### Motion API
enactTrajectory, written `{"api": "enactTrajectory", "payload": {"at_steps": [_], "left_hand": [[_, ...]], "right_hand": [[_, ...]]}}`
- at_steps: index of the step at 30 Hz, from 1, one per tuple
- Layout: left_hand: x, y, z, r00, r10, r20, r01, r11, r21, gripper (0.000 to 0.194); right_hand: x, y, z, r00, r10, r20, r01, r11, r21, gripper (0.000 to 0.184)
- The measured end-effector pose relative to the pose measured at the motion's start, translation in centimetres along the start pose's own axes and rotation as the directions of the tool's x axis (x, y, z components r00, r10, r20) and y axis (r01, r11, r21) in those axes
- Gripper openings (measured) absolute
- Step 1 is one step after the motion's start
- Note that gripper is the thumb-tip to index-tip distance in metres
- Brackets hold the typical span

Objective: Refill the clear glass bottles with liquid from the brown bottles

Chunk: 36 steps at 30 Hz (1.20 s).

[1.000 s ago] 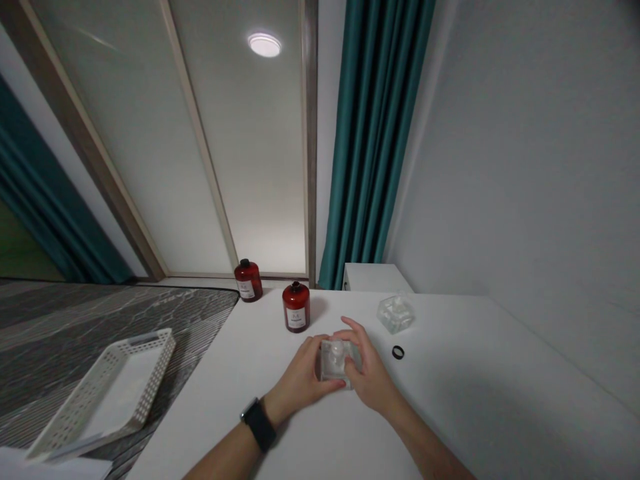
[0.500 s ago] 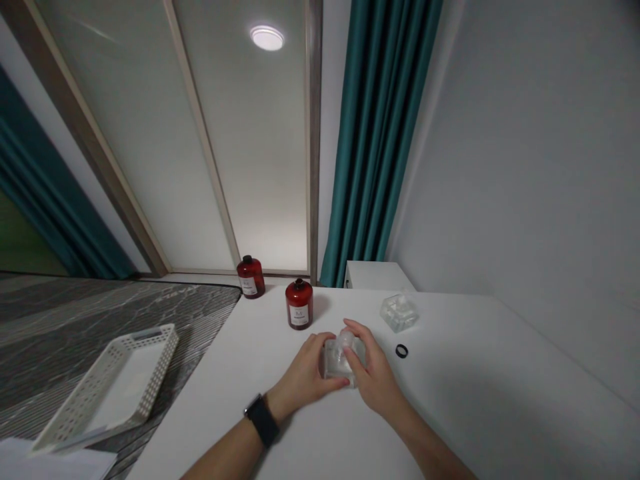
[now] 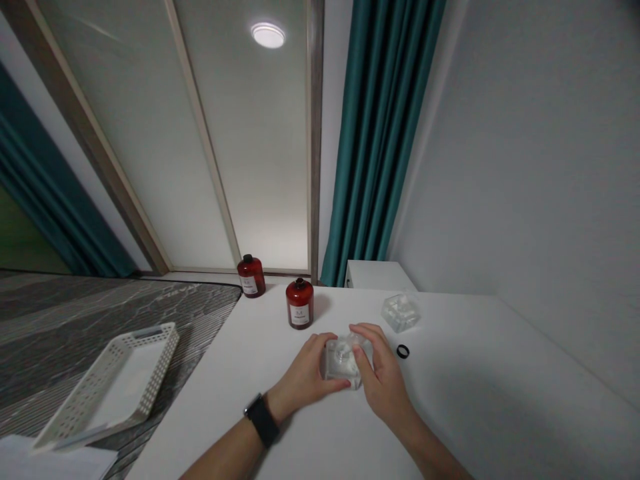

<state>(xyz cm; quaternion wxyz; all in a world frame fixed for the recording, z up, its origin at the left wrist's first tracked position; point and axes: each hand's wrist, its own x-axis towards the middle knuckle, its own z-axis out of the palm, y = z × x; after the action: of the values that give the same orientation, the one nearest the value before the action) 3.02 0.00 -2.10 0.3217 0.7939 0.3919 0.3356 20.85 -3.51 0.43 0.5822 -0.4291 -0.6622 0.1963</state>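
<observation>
A square clear glass bottle (image 3: 341, 365) sits on the white table, its round mouth showing. My left hand (image 3: 313, 368), with a dark watch at the wrist, grips the bottle from the left, thumb in front and fingers behind. Between its thumb and fingertips, my right hand (image 3: 380, 363) pinches a clear round stopper (image 3: 355, 340) at the bottle's right side. Fingers partly cover the stopper. A black ring (image 3: 403, 351) lies just right of my right hand. Behind it stands a second square clear glass piece (image 3: 401, 313).
Two red bottles with black tops, one nearer (image 3: 300, 305) and one farther (image 3: 251, 276), stand at the table's back left. On the grey surface at left lies a white perforated basket (image 3: 167, 343), with paper (image 3: 55, 460) beside it. A wall rises on the right.
My right hand has moved slightly right with the stopper, from over the middle of the bottle to its right side, and the mouth now shows. My left hand has stayed on the bottle.
</observation>
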Motion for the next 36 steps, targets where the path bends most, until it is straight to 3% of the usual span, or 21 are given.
{"api": "enactTrajectory", "payload": {"at_steps": [13,16,22,27,36], "left_hand": [[-0.1,-0.5,-0.1,1.0,0.02,-0.009,-0.02,1.0,0.008,0.071],[-0.1,-0.5,-0.1,1.0,0.017,-0.012,-0.017,1.0,0.003,0.072],[-0.2,-0.5,-0.1,1.0,0.021,-0.006,-0.021,1.0,-0.002,0.072],[-0.2,-0.3,-0.2,1.0,0.015,0.002,-0.015,1.0,0.009,0.072],[-0.2,-0.2,-0.3,1.0,0.007,0.009,-0.007,1.0,0.008,0.072]], "right_hand": [[0.0,0.2,-0.3,0.996,0.028,-0.085,-0.028,1.0,-0.004,0.028],[0.0,0.3,-0.4,0.987,0.046,-0.152,-0.046,0.999,0.004,0.027],[0.2,0.5,-0.4,0.967,0.192,-0.169,-0.174,0.978,0.116,0.03],[0.5,1.1,-0.6,0.909,0.368,-0.194,-0.326,0.92,0.218,0.041],[0.8,1.6,-0.7,0.894,0.402,-0.197,-0.342,0.897,0.28,0.043]]}}
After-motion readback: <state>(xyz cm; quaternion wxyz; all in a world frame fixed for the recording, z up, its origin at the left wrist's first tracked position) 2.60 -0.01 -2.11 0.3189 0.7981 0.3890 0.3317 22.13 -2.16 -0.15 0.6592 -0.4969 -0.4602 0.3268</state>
